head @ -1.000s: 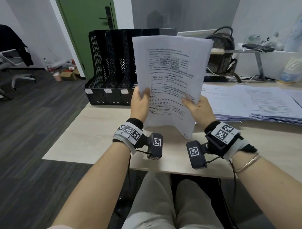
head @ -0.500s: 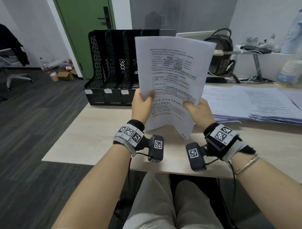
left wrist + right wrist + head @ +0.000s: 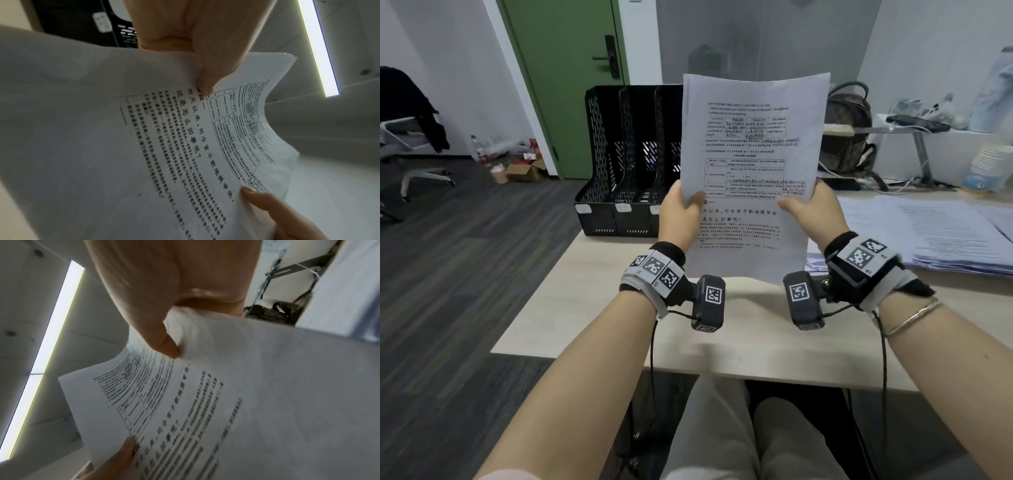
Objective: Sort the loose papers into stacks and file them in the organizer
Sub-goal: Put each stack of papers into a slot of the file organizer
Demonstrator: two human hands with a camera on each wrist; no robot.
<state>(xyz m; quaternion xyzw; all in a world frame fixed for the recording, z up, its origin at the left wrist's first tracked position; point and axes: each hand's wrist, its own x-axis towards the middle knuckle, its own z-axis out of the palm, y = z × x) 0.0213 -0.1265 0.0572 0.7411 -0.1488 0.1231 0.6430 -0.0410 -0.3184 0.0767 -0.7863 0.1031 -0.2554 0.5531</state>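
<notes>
The papers [image 3: 753, 144] stand upright above the counter [image 3: 592, 301], printed side toward the person, a thin sheaf whose top edge shows several sheets in the left wrist view [image 3: 236, 129]. The left hand [image 3: 681, 219] grips the left edge about halfway up, thumb on the printed face and fingers behind. The right hand [image 3: 811, 212] grips the right edge at much the same height, also with its thumb in front; the right wrist view shows that thumb pressing a crease into the page [image 3: 205, 402]. The sheaf bows slightly between the two hands, and its lower edge hangs clear of the counter.

Behind the papers, at the counter's far left corner, stands the organizer [image 3: 619, 164], black perforated plastic with upright slots and small white labels on its front. Its right part is hidden by the papers, and the slots in view hold nothing that can be made out. To the right, a wide stack [image 3: 941, 236] of printed sheets lies flat on the counter. Beyond it sits a dark backpack [image 3: 849, 137]. A green door [image 3: 565, 68] stands behind the organizer.
</notes>
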